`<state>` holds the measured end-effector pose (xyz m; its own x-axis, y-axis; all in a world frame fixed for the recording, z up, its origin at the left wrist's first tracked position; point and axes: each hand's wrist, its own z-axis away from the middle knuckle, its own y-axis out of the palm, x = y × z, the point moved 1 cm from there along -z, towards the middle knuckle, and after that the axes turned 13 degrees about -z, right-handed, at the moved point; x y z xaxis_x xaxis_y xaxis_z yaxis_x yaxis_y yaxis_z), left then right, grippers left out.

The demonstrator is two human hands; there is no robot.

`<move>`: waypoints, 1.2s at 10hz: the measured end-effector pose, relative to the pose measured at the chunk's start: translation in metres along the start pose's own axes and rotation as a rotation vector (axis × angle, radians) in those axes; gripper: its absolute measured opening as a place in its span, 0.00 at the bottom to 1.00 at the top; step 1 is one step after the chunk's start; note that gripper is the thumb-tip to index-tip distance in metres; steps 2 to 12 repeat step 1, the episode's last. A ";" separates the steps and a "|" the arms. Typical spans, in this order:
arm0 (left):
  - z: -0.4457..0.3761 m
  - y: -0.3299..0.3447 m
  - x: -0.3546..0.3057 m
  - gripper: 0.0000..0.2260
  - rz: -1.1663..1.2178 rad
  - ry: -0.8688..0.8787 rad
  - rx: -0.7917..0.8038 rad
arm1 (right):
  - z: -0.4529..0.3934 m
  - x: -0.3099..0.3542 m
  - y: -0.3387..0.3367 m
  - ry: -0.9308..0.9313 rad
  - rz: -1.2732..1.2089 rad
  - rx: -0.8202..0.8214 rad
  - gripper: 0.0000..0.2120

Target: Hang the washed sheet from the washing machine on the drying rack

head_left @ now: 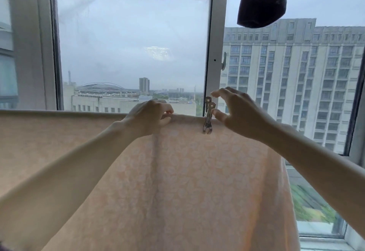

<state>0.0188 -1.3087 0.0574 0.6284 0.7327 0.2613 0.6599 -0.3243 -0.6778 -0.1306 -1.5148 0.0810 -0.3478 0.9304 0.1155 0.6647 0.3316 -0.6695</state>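
1. Head view: your left hand (152, 116) is closed, fingers curled and pinching the top fold of the peach patterned sheet (177, 181) where it passes over the rack's bar.
2. Your right hand (231, 108) is open, thumb and fingers spread in a loose C just beside a metal clothespin (207, 115); it grips nothing, and whether a fingertip touches the pin cannot be told.
3. That clothespin stands upright on the bar, clamped over the sheet's top fold, between your two hands.
4. The sheet already lies draped over the bar, running to the bar's left end and hanging down in soft vertical folds in front of you.
5. Handling, as a judgement: the cloth looks thin, limp and probably damp-heavy, so it may slide along the bar; take hold at the top fold, close to the bar, and pull sideways to smooth it.
6. The bar itself is hidden under the fabric.
7. Behind it stands a white-framed window (212, 53) onto city buildings; a dark garment (262, 1) hangs overhead, above the bar's right end.
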 end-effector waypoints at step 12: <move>0.020 -0.009 0.000 0.10 -0.025 -0.078 -0.033 | 0.014 0.015 0.004 -0.028 0.022 -0.008 0.18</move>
